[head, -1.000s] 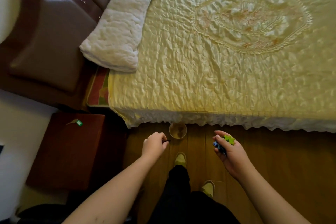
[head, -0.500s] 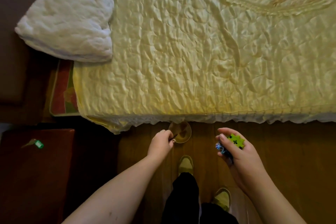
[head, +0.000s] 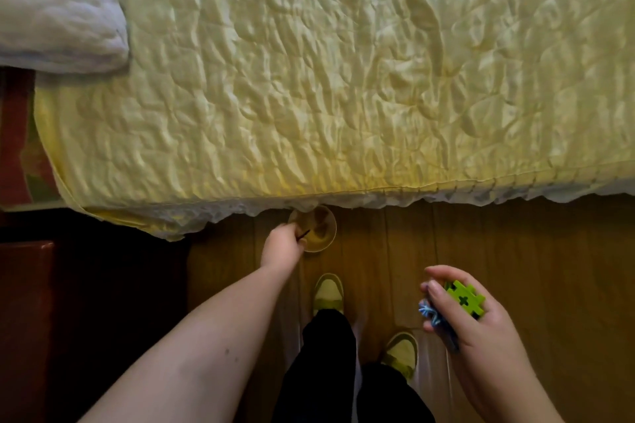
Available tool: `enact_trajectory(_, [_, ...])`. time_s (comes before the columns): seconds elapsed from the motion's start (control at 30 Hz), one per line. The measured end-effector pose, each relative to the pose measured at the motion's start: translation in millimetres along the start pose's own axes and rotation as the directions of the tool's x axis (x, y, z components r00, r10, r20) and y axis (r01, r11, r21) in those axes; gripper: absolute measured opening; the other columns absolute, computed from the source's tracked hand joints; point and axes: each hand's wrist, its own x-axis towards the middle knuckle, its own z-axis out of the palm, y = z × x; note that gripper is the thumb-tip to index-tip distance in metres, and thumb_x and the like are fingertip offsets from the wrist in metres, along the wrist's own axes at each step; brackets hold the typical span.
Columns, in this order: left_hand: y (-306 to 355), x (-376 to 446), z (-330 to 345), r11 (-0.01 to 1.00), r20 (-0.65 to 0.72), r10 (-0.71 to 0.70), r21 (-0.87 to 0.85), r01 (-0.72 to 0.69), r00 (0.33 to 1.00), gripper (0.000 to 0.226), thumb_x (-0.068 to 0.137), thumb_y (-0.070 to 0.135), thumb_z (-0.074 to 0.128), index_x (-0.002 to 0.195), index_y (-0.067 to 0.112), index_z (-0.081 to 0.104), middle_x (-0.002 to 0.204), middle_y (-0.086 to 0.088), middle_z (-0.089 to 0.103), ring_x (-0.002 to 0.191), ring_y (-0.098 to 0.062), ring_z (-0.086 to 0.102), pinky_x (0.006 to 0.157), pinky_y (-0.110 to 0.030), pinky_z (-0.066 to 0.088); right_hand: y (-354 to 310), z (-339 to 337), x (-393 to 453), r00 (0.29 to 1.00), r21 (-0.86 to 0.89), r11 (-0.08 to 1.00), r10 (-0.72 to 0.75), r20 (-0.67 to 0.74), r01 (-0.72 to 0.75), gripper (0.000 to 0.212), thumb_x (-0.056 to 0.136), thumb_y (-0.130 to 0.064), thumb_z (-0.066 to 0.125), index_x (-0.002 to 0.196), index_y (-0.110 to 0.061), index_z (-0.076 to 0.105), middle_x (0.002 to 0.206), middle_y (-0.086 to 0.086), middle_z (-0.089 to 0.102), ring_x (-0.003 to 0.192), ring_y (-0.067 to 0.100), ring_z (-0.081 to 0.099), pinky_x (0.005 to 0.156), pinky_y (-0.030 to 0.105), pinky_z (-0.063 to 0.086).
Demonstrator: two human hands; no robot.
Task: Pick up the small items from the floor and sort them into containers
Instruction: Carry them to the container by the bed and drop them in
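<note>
A clear plastic cup (head: pixel 324 240) stands on the wooden floor right at the bed's frilled edge. My left hand (head: pixel 283 245) reaches down to its rim and pinches a thin dark stick (head: pixel 303 234) whose tip points over the cup's mouth. My right hand (head: pixel 470 323) hangs lower right, above the floor, and grips a bright green plastic piece with a cross-shaped hole (head: pixel 465 299) together with a blue-and-white twisted band (head: pixel 429 312).
A bed with a crinkled yellow cover (head: pixel 343 79) fills the upper view, a white pillow (head: pixel 58 7) at its left. A dark red cabinet (head: pixel 27 319) stands at lower left. My two feet in pale shoes (head: pixel 328 294) stand on the wooden floor (head: pixel 532 251).
My left hand has gone down and forward from mid-air to the cup's rim with the stick. The view has tilted down and closer; my right hand has dropped lower right, still holding its items.
</note>
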Motion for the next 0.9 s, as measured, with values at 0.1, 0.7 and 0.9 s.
enact_trajectory(0.1, [2.0, 7.6, -2.3, 0.999, 0.032, -0.04, -0.004, 0.04, 0.999, 0.03, 0.086, 0.015, 0.067, 0.116, 0.016, 0.064, 0.111, -0.005, 0.064, 0.101, -0.021, 0.063, 0.085, -0.032, 0.053, 2.2, -3.8, -1.4, 1.0, -0.02, 0.999, 0.025, 0.003, -0.025, 0.016, 0.074, -0.02, 0.065, 0.087, -0.022, 0.075, 0.08, 0.005, 0.073, 0.069, 0.017, 0.067, 0.061, 0.031, 0.054])
enact_trajectory(0.7, [48.3, -76.3, -88.6, 0.887, 0.251, 0.333, 0.242, -0.392, 0.909, 0.026, 0.095, 0.029, 0.051, 0.118, 0.021, 0.062, 0.111, 0.002, 0.061, 0.093, -0.009, 0.06, 0.081, -0.025, 0.054, -65.4, -47.3, -67.9, 0.987, 0.035, 0.989, -0.143, -0.07, 0.145, 0.025, 0.063, -0.036, 0.078, 0.084, -0.026, 0.075, 0.089, 0.006, 0.071, 0.076, 0.011, 0.067, 0.055, 0.019, 0.054])
enact_trajectory(0.9, [104.2, -142.9, -142.8, 0.649, 0.402, 0.52, 0.388, -0.655, 0.753, 0.023, 0.098, 0.031, 0.044, 0.104, 0.022, 0.064, 0.099, 0.006, 0.061, 0.088, -0.011, 0.06, 0.071, -0.023, 0.047, -84.9, -59.8, -123.6, 0.954, 0.072, 0.968, -0.222, -0.202, 0.241, 0.013, 0.089, -0.004, 0.062, 0.092, -0.015, 0.068, 0.086, 0.007, 0.066, 0.069, 0.01, 0.065, 0.053, 0.019, 0.052])
